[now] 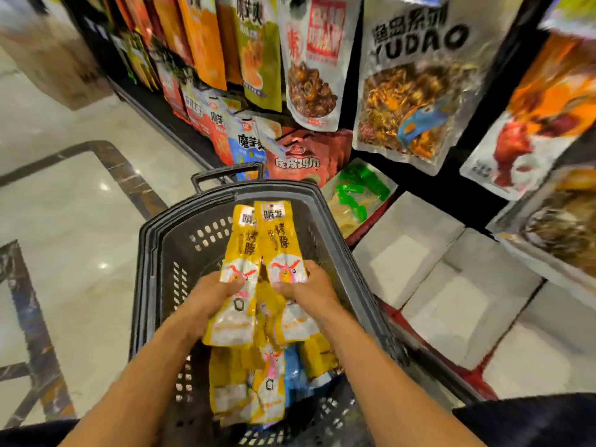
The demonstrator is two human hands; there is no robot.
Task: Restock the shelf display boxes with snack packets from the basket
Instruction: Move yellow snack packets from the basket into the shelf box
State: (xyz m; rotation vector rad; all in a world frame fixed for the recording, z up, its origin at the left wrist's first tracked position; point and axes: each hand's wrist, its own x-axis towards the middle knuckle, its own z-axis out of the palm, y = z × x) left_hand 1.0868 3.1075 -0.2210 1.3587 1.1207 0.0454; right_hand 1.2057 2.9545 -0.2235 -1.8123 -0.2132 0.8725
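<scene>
Held yellow snack packets (pixel 277 240): small bunch, long and narrow, raised over the basket, tops pointing away toward the shelf, lower halves inside both grips.
Left grip (pixel 209 295): fingers curled round the left side of the bunch, thumb on the front of the leftmost packet.
Right grip (pixel 309 290): clamped on the right side of the bunch, thumb on the front, close to the left grip with only packets between.
Loose yellow packets (pixel 245 388): below both grips, overlapping in the near end of the basket.
Blue packet (pixel 295 369): beneath the right wrist, partly hidden beside the loose yellow ones.
Basket (pixel 151 253): dark grey with perforated walls, under and around both grips.
Basket handle (pixel 225 175): at the far end, beyond the packet tops.
White display boxes (pixel 451 285): right of the right grip, just beside the basket's right rim, open-topped.
Box of green-and-yellow packets (pixel 358 201): beyond and right of the right grip, by the basket's far right corner.
Red pouches (pixel 306 156): beyond the packet tops, past the handle.
YUDAO pouch (pixel 416 82): silver, hanging high above and right of the grips.
Marble floor (pixel 64 204): left of the left grip, glossy, with dark inlaid bands.
</scene>
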